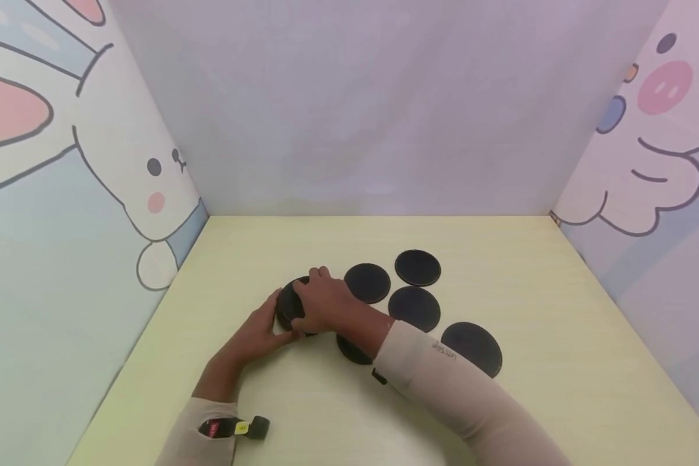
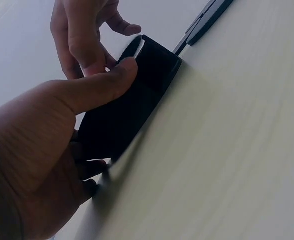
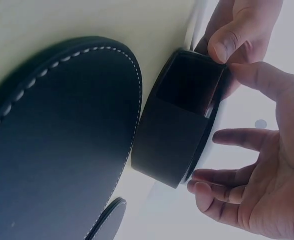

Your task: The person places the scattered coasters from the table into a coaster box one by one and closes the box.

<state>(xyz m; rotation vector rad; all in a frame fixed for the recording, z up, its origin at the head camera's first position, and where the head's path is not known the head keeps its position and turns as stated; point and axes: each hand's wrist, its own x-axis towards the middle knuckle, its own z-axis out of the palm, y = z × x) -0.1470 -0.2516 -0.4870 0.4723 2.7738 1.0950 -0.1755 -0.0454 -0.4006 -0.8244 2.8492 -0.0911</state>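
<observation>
A round black coaster holder (image 3: 169, 137), with a cut-out in its side wall, stands on the table to the left of the middle. My left hand (image 1: 260, 334) grips its side, the thumb near the top rim and the fingers round the outer wall. Over the top, my right hand (image 1: 324, 303) spans a black coaster (image 1: 290, 305), thumb at the near edge and fingertips at the far edge. This coaster lies at the holder's rim; how far it sits inside is hidden by the hands.
Several black coasters lie flat to the right of the holder, among them one stitched coaster (image 1: 367, 283), a far coaster (image 1: 417, 267) and a near right coaster (image 1: 472, 349). Another coaster (image 1: 352, 351) is partly under the right forearm. Walls enclose the pale table (image 1: 303, 414).
</observation>
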